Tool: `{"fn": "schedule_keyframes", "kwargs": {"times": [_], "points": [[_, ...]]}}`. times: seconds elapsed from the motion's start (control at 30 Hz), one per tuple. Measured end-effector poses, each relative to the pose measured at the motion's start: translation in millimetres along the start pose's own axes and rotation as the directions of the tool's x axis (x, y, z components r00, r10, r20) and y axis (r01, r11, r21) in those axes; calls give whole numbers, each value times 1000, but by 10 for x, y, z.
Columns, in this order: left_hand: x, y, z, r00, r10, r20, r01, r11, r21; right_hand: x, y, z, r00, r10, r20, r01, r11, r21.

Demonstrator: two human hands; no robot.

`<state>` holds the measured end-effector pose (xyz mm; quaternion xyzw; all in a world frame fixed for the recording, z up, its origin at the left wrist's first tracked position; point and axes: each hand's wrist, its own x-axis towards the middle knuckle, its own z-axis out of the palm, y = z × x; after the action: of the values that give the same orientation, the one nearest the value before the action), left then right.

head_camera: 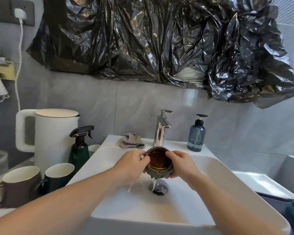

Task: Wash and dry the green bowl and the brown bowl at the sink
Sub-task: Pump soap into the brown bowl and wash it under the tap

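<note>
A small bowl (158, 162), green outside with a gold rim and a brown inside, is held over the white sink (210, 168), tilted toward me. My left hand (131, 164) grips its left rim and my right hand (182, 164) grips its right side. Water pours from the bowl's near edge down to the drain (159, 187). The chrome tap (160, 128) stands just behind the bowl. A second bowl is not in sight.
A crumpled cloth (131, 140) lies on the sink ledge left of the tap, a blue pump bottle (196, 134) on the right. On the left counter stand a white kettle (55, 133), a dark green spray bottle (80, 146), a brown mug (18, 185) and a green mug (59, 175).
</note>
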<state>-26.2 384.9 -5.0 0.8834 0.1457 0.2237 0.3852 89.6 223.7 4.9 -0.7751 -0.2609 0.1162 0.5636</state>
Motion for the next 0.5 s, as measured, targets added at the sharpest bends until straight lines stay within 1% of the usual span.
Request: {"fn": "schedule_keyframes", "kwargs": {"times": [0.17,0.33,0.5], "points": [[-11,-9,-24,997,63,-47,-57,990,131,-3,23,-19,999,-35,13,35,999,21],[-11,9,-11,991,117,-65,-97,963,250,6,56,-10,990,-139,17,139,990,-5],[-19,25,-18,986,145,-81,-119,956,270,0,65,-8,976,-217,-6,217,976,-10]]}}
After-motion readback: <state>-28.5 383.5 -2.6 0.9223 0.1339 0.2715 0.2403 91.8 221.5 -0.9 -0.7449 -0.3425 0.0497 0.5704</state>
